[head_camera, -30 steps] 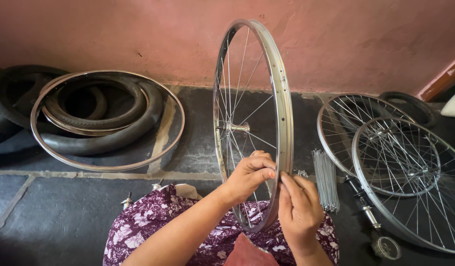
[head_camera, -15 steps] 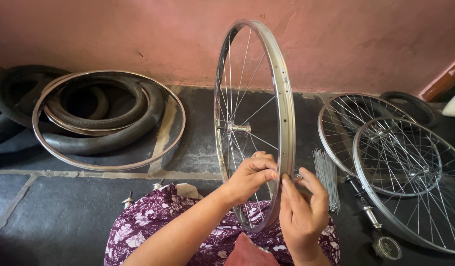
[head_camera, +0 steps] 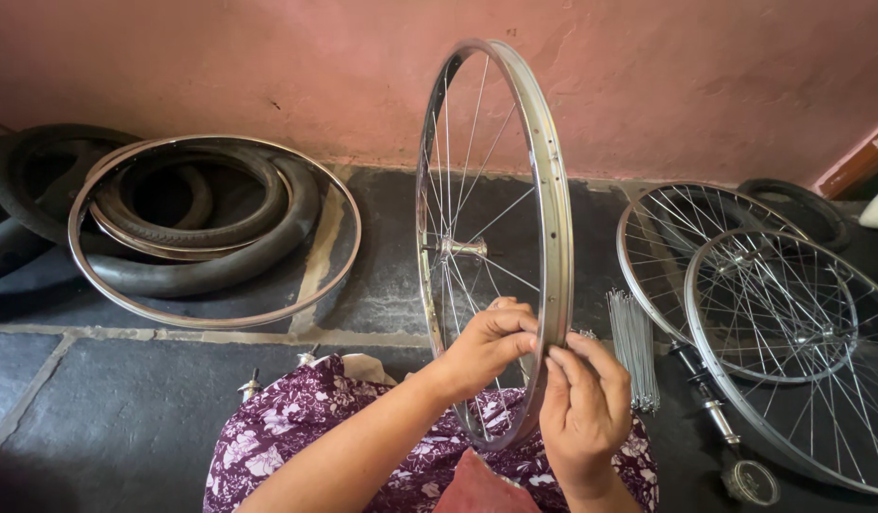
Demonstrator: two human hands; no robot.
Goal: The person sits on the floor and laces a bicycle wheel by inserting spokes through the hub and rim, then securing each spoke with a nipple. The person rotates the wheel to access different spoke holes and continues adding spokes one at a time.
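On our lap, over the purple flowered cloth [head_camera: 268, 446], we stand the wheel [head_camera: 496, 237] upright so its rim faces us. Our left hand [head_camera: 486, 347] pinches a spoke from inside; our right hand [head_camera: 583, 408] curls its fingertips against the rim. Loose spokes [head_camera: 633, 347] lie just beside, within reach.

Silver wheel rim [head_camera: 553, 190] against a pink wall [head_camera: 220, 66], black tyres [head_camera: 201, 256] on dark grey stone floor [head_camera: 97, 418], purple cloth [head_camera: 296, 427] with white flowers.

Fingers [head_camera: 515, 332] hide whatever they pinch at rim [head_camera: 553, 237].
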